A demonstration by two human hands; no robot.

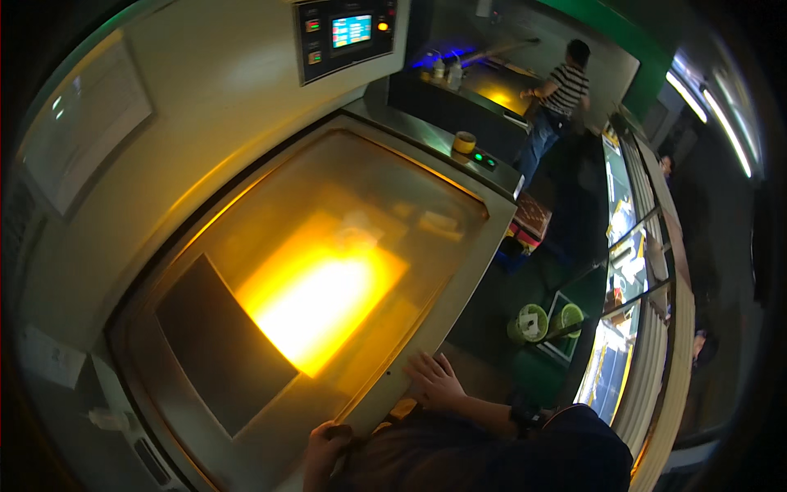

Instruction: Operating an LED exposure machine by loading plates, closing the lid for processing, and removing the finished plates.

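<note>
A large machine bed [473, 256] fills the middle, with a metal rim and a hazy cover. Yellow-white light [320, 307] glows through it beside a dark rectangular panel [217, 340]. My left hand [326, 451] is at the bed's front edge, fingers curled round something I cannot make out. My right hand [433, 381] rests farther right along that rim, fingers extended and apart, gripping nothing.
A control panel [344, 37] is on the wall above. A person [557, 107] stands at a farther machine. A yellow roll [464, 142] sits on the back ledge. Green buckets [525, 330] are on the floor. A long lit bench [672, 320] runs along the right.
</note>
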